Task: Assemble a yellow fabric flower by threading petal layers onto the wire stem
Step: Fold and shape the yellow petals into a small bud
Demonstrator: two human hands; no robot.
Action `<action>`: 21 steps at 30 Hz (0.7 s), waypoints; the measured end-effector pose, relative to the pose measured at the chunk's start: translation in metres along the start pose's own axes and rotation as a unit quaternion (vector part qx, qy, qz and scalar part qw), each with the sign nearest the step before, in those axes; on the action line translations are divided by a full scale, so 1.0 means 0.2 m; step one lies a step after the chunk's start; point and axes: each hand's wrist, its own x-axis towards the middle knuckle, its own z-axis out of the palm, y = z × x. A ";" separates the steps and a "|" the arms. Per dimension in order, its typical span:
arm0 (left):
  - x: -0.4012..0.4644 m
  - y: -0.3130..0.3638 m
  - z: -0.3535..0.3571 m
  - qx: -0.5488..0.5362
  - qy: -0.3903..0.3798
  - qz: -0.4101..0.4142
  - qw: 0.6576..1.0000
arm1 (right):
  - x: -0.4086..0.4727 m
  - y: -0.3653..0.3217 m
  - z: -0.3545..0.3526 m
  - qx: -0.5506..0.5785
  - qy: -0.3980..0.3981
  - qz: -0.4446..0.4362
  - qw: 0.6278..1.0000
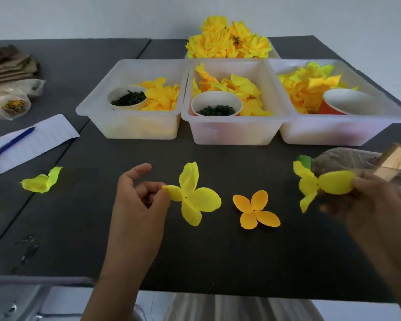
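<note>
Centre frame, the left hand (pixel 140 195) pinches one lobe of a bright yellow four-lobed fabric petal layer (pixel 193 195), tiny hole at its middle, just over the dark tabletop (pixel 195 256). At the right edge, the right hand (pixel 366 198) grips a second yellow petal layer (pixel 326 185), its lobes drooping. Between them an orange-yellow four-lobed petal layer (pixel 255 213) lies flat.

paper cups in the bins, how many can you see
3, one per front bin: a white cup of dark green bits in the left bin, another in the middle bin, and a tipped orange cup in the right bin. Petals could hide more.
</note>
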 end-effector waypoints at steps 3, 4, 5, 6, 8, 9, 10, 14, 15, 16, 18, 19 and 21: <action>0.14 0.11 0.01 0.044 0.045 0.048 0.997 | 0.00 0.00 0.11 0.007 -0.020 0.012 1.000; 0.23 0.16 0.02 0.059 0.067 0.062 0.994 | 0.00 -0.01 0.14 0.010 -0.033 0.016 0.999; 0.33 0.21 0.02 0.071 0.089 0.071 0.991 | 0.01 -0.01 0.18 0.012 -0.047 0.024 0.999; 0.44 0.26 0.03 0.086 0.108 0.076 0.987 | 0.02 -0.02 0.22 0.012 -0.058 0.032 0.998; 0.68 0.32 0.04 0.134 0.141 0.064 0.979 | 0.07 -0.03 0.32 0.000 -0.090 0.036 0.995; 0.78 0.33 0.04 0.167 0.152 0.046 0.973 | 0.10 -0.04 0.38 -0.012 -0.101 0.025 0.994; 0.88 0.34 0.04 0.203 0.154 0.024 0.967 | 0.14 -0.06 0.45 -0.024 -0.103 0.005 0.994; 1.04 0.26 0.01 0.312 0.123 -0.050 0.941 | 0.38 -0.15 0.81 -0.105 -0.091 -0.133 0.981; 1.04 0.22 0.00 0.336 0.112 -0.052 0.934 | 0.47 -0.16 0.91 -0.117 -0.093 -0.160 0.976; 1.03 0.19 0.00 0.355 0.102 -0.052 0.928 | 0.55 -0.17 1.01 -0.131 -0.090 -0.183 0.970; 1.03 0.14 -0.02 0.360 0.092 -0.059 0.926 | 0.71 -0.18 1.21 -0.182 -0.083 -0.225 0.954; 1.03 0.14 -0.03 0.351 0.098 -0.062 0.929 | 0.79 -0.17 1.29 -0.221 -0.086 -0.246 0.940; 1.02 0.15 -0.04 0.341 0.132 -0.052 0.929 | 0.90 -0.14 1.42 -0.338 -0.115 -0.266 0.896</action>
